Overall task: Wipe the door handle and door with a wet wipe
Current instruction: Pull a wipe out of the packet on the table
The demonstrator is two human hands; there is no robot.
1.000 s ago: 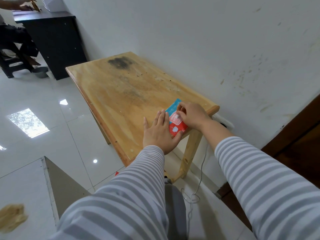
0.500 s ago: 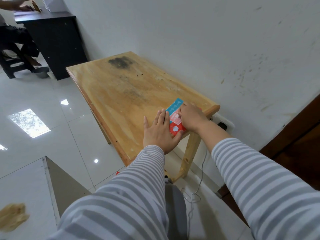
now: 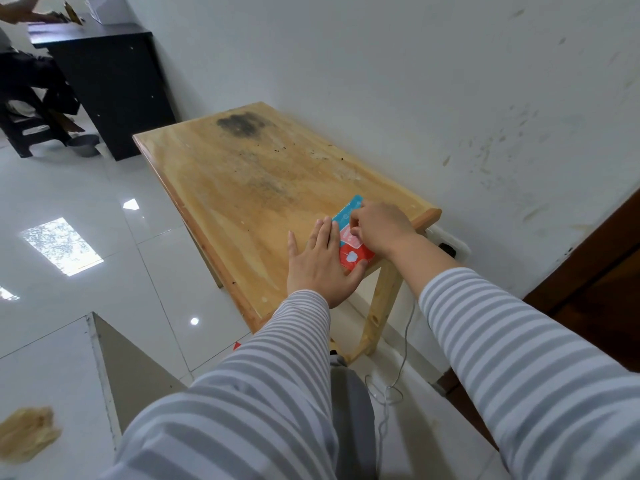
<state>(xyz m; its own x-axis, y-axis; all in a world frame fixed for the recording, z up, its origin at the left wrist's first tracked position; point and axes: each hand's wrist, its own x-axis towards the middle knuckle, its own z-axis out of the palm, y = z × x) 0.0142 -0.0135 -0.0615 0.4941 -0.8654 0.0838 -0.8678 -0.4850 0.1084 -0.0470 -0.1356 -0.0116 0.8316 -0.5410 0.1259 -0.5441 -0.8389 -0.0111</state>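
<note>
Left hand (image 3: 320, 261) lies flat, fingers straight, pressing the near edge of the wet-wipe pack (image 3: 351, 242) against the wooden table (image 3: 242, 188). Right hand (image 3: 379, 225), just beyond it, has its fingertips curled in a pinch at the pack's top, apparently on the flap or a wipe; which one cannot be told. Step in hand: drawing out a wipe. Next, a steady upward pull while the left holds the pack down. The door (image 3: 602, 271) stands right of both hands, its handle not visible.

Head cam, looks fwd/down over table (image 3: 242, 188), close to hands.
</note>
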